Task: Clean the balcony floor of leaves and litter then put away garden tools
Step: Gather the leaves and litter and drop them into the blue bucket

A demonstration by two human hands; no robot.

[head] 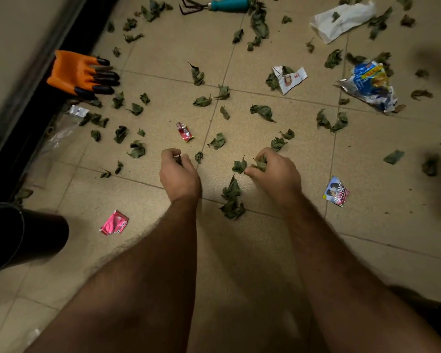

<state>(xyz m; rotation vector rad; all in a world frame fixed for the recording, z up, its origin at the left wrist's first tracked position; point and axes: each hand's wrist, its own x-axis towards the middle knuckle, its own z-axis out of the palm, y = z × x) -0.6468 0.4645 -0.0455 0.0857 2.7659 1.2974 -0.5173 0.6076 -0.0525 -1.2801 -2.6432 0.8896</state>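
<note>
Leaves (262,112) lie all over the tan tile floor (163,59) in front of you, dry, green and curled. Most sit from 9 o'clock round to 3 o'clock, and a small heap (232,200) lies between your two arms. A dark sill (18,118) runs along the wall at 9 o'clock.

Your left hand (178,175) has its grip curled tight round a little leaf bit. Your right hand (274,171) has its grip pinched on a leaf (261,164), with another leaf (239,166) just beside its thumb.

Litter is mixed in with the leaves. A pink packet (114,222) is at 8 o'clock, a small red wrapper (185,131) at 12 o'clock near your left hand, and a blue packet (336,191) at 3 o'clock. A white paper scrap (290,79) and a blue and silver bag (369,85) sit at 1 o'clock. A white bag (341,20) is farther off at 1 o'clock.

An orange glove (79,73) with black claws lies at 10 o'clock by the sill. A hand rake (214,5) with a teal handle is at 12 o'clock, far off.

A black bin (23,235) lies tipped at 8 o'clock. You cannot see what is in it.
</note>
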